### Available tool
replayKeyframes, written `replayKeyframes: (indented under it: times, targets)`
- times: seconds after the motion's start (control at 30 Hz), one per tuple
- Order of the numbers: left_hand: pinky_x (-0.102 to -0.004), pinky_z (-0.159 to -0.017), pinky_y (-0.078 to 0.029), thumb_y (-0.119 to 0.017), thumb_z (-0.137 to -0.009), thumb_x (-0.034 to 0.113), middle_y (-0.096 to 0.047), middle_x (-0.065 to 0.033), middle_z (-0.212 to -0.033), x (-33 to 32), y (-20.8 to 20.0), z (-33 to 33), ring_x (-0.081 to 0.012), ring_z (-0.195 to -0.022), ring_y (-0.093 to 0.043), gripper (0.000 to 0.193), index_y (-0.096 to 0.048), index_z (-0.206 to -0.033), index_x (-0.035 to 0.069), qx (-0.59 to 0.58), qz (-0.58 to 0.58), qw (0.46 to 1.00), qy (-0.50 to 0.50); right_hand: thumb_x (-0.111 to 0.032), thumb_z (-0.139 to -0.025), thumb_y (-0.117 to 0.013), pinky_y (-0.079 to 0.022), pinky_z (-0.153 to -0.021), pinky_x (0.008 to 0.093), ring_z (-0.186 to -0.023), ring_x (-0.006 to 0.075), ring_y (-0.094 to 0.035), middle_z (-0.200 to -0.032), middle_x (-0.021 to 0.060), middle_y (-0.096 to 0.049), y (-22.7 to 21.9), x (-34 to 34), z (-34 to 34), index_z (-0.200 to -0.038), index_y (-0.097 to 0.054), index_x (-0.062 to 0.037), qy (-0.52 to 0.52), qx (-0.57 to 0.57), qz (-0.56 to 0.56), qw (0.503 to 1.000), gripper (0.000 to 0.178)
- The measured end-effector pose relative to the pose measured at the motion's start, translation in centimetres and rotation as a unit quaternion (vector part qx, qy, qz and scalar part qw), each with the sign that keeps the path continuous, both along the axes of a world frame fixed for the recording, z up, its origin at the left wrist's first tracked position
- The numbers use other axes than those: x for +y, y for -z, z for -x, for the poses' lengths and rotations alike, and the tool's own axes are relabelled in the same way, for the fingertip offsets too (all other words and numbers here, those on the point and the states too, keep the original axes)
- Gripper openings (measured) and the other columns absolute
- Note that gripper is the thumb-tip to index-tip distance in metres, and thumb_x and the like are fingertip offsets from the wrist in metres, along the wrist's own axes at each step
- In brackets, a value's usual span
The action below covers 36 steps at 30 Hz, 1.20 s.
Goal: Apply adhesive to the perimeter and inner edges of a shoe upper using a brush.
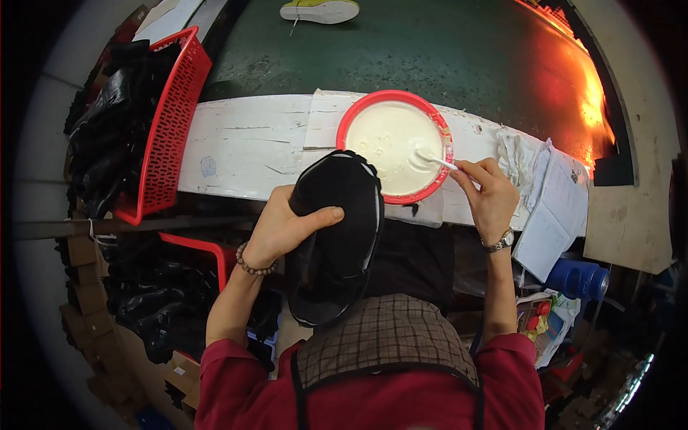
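My left hand [276, 226] is closed round the side of a black shoe upper [337, 247], its thumb pressed on the black surface that faces up. Pale edging shows along the upper's rim. In my right hand [491, 197] the thin white handle of a brush [446, 165] is pinched between thumb and fingers. The brush's head dips into cream-coloured liquid [383, 136] near the right side of a round red basin [393, 96]. The upper's far end overlaps the basin's near left rim in this view; whether they touch, I cannot tell.
A red basket [172, 118] of black footwear stands left, with another red-rimmed container [197, 242] below. Beyond the white ledge [247, 143], a yellow-green shoe [319, 11] lies on a dark green belt [301, 61]. Orange light glows right, above papers [548, 222] and a blue bottle [577, 279].
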State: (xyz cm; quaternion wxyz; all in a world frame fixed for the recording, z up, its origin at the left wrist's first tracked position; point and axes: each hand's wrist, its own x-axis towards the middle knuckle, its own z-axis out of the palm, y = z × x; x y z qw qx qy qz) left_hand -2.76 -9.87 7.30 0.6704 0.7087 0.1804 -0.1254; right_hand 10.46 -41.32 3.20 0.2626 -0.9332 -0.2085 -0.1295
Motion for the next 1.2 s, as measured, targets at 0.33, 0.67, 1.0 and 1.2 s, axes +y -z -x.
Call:
replayKeyframes:
  times: [0.33, 0.67, 1.0, 1.2]
  targets:
    - [-0.0278, -0.087, -0.057, -0.085, -0.082, 0.007, -0.077, -0.0082, -0.106, -0.7, -0.7, -1.5, -0.0127, -0.095, -0.070, 0.041, -0.072, -0.119, -0.006, 0.023, 0.127, 0.986, 0.104, -0.010, -0.084, -0.084, -0.040, -0.081, 0.0291, -0.073, 0.0105, -0.061, -0.088, -0.0002, -0.071, -4.4, 2.4, -0.6, -0.099, -0.082, -0.0090, -0.233, 0.087, -0.125, 0.960, 0.016]
    - [-0.0289, -0.082, -0.059, -0.083, -0.084, 0.006, -0.077, -0.0073, -0.099, -0.1, -3.4, -1.3, -0.0132, -0.088, -0.071, 0.033, -0.073, -0.113, -0.005, -0.015, 0.077, 0.995, 0.058, -0.015, -0.076, -0.089, -0.035, -0.087, 0.0329, -0.085, 0.0129, -0.060, -0.088, -0.0015, -0.071, -3.2, 2.8, -0.8, -0.096, -0.082, -0.0110, -0.217, 0.007, -0.154, 0.964, 0.022]
    - [-0.0274, -0.075, -0.060, -0.080, -0.087, 0.005, -0.077, -0.0093, -0.094, 0.6, -4.0, -1.6, -0.0139, -0.083, -0.073, 0.021, -0.075, -0.105, -0.005, -0.129, 0.023, 0.987, -0.097, -0.011, -0.075, -0.089, -0.037, -0.087, 0.0330, -0.086, 0.0145, -0.061, -0.089, 0.0003, -0.071, -2.5, 4.0, 0.8, -0.094, -0.082, -0.0099, -0.211, 0.021, -0.184, 0.960, 0.020]
    - [-0.0287, -0.078, -0.059, -0.081, -0.088, 0.008, -0.077, -0.0090, -0.097, 1.5, -4.3, -3.0, -0.0144, -0.085, -0.072, 0.025, -0.075, -0.107, -0.005, -0.174, -0.019, 0.974, -0.141, -0.014, -0.082, -0.086, -0.041, -0.075, 0.0301, -0.078, 0.0101, -0.062, -0.087, -0.0002, -0.071, -2.2, 4.4, 0.9, -0.097, -0.082, -0.0089, -0.189, 0.064, -0.253, 0.947, 0.017]
